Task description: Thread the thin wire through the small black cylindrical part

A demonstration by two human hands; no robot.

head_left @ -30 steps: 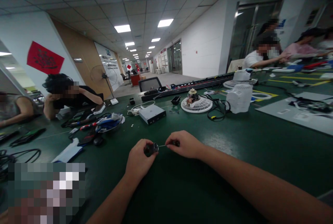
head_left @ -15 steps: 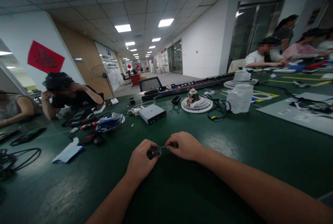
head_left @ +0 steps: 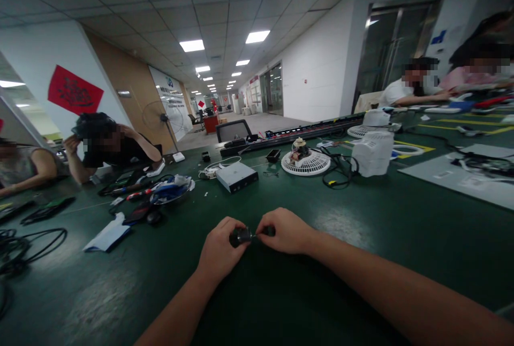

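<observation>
Over the green table, my left hand (head_left: 221, 247) is closed around a small dark rounded piece (head_left: 240, 237) with a shiny end. My right hand (head_left: 283, 232) faces it, thumb and forefinger pinched on a thin metal rod (head_left: 254, 236) at the tip of that piece. A dark patch shows inside the curl of the right fingers; whether it is part of a held thing cannot be made out. The two hands are only slightly apart, just above the tabletop. The fingers hide most of both held things.
Beyond my hands lie a silver disc drive (head_left: 236, 176), a white fan grille with its motor (head_left: 305, 161), a black cable (head_left: 341, 174) and a white housing (head_left: 373, 154). To the left are a blue cloth bundle (head_left: 171, 189) and folded paper (head_left: 107, 234). Other people sit around the table.
My hands have come slightly closer together, so less of the thin rod shows between them. The whole view has shifted a little.
</observation>
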